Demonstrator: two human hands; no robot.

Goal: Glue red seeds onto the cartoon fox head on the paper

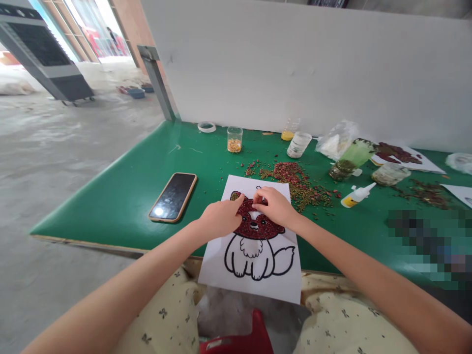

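A sheet of white paper point(214, 265) overhangs the table's front edge, printed with a black-outlined fox-like animal point(254, 255). Dark red grains cover most of its head point(245, 230), while the body and tail are bare white. My left hand point(221, 218) rests at the head's left side, index finger stretched towards the ear and thumb apart; it holds nothing visible. Over the top of the head, my right hand point(275, 204) has thumb and fingertips pinched together; anything between them is too small to make out. Loose red and green grains point(291, 177) lie spread behind the paper.
A phone point(173, 196) lies left on the green table point(110, 196). Behind stand a cup of yellow kernels point(234, 140) and a whitish cup point(299, 145). Rightwards are a glue bottle point(356, 196), a tipped green container point(352, 160) and another picture point(405, 155). A white panel point(313, 69) borders the back.
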